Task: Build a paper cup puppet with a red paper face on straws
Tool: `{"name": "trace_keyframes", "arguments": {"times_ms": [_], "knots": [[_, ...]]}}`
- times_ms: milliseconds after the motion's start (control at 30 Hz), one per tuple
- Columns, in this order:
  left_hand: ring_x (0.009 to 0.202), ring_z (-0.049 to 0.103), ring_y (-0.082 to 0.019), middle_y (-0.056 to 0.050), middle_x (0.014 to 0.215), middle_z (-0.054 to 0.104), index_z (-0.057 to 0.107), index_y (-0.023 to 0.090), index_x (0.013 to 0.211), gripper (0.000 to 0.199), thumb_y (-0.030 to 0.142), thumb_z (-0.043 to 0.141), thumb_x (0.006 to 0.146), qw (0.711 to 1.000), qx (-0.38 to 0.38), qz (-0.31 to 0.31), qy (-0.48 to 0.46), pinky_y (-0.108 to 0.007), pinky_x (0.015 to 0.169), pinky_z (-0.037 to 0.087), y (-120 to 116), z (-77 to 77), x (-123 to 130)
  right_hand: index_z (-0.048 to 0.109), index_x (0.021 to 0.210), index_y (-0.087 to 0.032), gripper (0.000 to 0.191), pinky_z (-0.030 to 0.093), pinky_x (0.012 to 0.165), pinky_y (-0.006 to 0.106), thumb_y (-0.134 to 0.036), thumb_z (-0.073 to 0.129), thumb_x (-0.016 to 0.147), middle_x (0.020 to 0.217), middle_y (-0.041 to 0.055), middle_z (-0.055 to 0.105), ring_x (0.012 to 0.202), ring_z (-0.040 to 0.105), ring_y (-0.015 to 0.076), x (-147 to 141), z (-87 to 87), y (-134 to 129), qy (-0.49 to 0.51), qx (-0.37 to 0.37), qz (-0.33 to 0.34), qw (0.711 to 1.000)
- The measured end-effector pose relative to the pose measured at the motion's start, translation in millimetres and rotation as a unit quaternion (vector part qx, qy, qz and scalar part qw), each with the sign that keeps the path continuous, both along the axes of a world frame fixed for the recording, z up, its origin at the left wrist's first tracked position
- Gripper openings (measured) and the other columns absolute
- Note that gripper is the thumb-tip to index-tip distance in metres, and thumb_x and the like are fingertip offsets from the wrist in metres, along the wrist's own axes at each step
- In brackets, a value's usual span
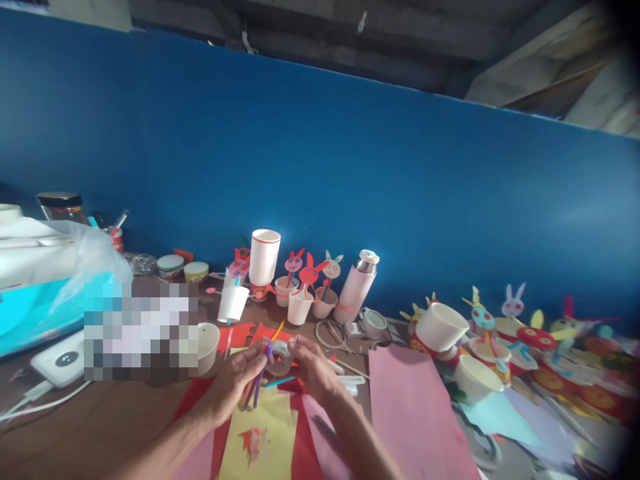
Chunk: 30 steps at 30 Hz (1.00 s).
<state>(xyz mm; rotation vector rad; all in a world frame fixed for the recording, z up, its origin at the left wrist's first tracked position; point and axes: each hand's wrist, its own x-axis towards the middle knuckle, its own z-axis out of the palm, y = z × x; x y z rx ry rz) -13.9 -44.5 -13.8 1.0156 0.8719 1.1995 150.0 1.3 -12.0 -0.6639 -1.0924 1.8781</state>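
Observation:
Fingers closed, my left hand point(243, 373) pinches a small bunch of purple and orange sticks point(257, 391), perhaps straws or pipe cleaners. A roll of clear tape point(280, 360) is between my hands, gripped at its right side by the fingers of my right hand point(310, 365). Whether a strip of tape is pulled out cannot be seen. Below my hands lies a yellow paper sheet point(260, 427) with torn red and pink scraps point(255, 443) on it. A blue stick point(280, 382) rests just beneath the roll.
Paper cups with rabbit-faced figures point(309, 272) stand behind, near a cup stack point(265, 257) and a pink thermos point(356, 287). Pink paper point(417, 407) lies right, beside more cups point(475, 379) and figures. A white device point(60, 359) with a cable and a bag point(55, 287) sit left.

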Motion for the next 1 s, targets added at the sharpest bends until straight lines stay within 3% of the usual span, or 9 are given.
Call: {"name": "trace_keyframes", "arguments": {"times_ms": [167,433,667,833,1000], "knots": [[0.074,0.060,-0.018,-0.002,0.080,0.066,0.065,0.017,0.077,0.020,0.036,0.058,0.078,0.995,0.023,0.002,0.094,-0.026,0.071,0.043,-1.7,5.9,-2.1,0.054,0.067,-0.015,0.019,0.045,0.056,0.026,-0.028,0.067,0.067,0.060,-0.0013,0.056,0.054,0.054,0.0109,2.8,5.7,0.6,-0.029,0.008,0.011,0.999],[0.074,0.060,-0.016,0.000,0.076,0.063,0.063,0.019,0.077,0.018,0.034,0.056,0.080,1.000,0.016,0.002,-0.006,-0.024,0.071,0.045,0.0,2.6,-1.8,0.052,0.069,-0.017,0.017,0.044,0.058,0.025,-0.025,0.066,0.062,0.062,-0.0025,0.055,0.056,0.053,0.0103,0.1,-0.1,2.4,0.004,0.009,0.025,1.000],[0.067,0.063,-0.017,-0.003,0.086,0.068,0.066,0.018,0.069,0.018,0.035,0.062,0.075,1.000,-0.001,0.008,0.026,-0.028,0.069,0.048,-3.6,15.2,0.0,0.054,0.067,-0.015,0.007,0.044,0.053,0.025,-0.018,0.058,0.063,0.058,-0.0025,0.052,0.052,0.052,0.0112,1.9,-2.2,2.9,-0.024,0.004,0.024,0.999],[0.080,0.060,-0.020,-0.004,0.083,0.066,0.069,0.018,0.070,0.020,0.036,0.061,0.074,0.995,0.038,0.021,0.088,-0.025,0.072,0.047,-5.0,15.6,0.4,0.055,0.071,-0.017,0.005,0.045,0.053,0.025,-0.019,0.054,0.067,0.063,-0.0013,0.053,0.060,0.054,0.0137,2.6,-3.7,2.3,-0.032,0.001,0.016,0.999],[0.093,0.055,-0.023,-0.004,0.108,0.060,0.070,0.020,0.073,0.020,0.038,0.060,0.075,0.993,0.051,0.008,0.108,-0.027,0.077,0.047,-5.7,12.1,1.4,0.055,0.068,-0.016,0.005,0.046,0.056,0.028,-0.015,0.051,0.065,0.061,-0.0018,0.053,0.057,0.054,0.0129,1.9,-2.8,2.0,-0.034,0.011,0.016,0.999]]}}
